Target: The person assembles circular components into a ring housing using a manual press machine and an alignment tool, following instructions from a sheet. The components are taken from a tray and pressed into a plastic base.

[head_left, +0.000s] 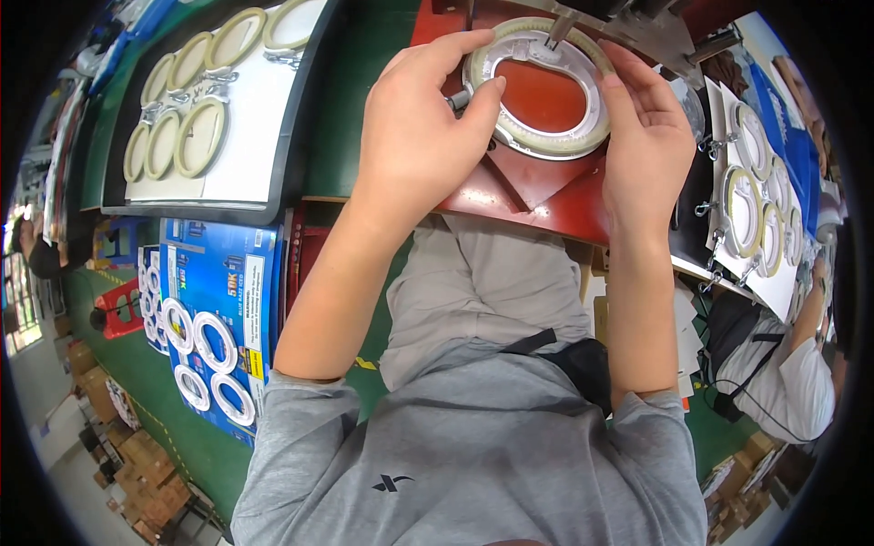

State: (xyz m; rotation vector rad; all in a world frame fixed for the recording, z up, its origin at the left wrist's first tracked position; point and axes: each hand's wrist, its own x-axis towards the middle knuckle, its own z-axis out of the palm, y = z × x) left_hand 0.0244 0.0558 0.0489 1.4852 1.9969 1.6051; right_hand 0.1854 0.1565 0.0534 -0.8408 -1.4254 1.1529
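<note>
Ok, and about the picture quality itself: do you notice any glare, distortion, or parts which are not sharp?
In the head view, fisheye distortion bends the scene toward a black rim; in the head view, pale glare lies on the glossy red work surface, and the window looks overexposed; also there, the pale ring looks fairly sharp, the distant cardboard boxes softer.

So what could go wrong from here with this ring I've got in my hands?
Two things, perhaps. The pale ring is gripped at its sides by your left hand and right hand, so an uneven push might tilt or shift it under the metal tip. And fingers of both hands lie close to that tip, so a slip could pinch or poke one; I can't tell whether the tip touches the ring.
</note>
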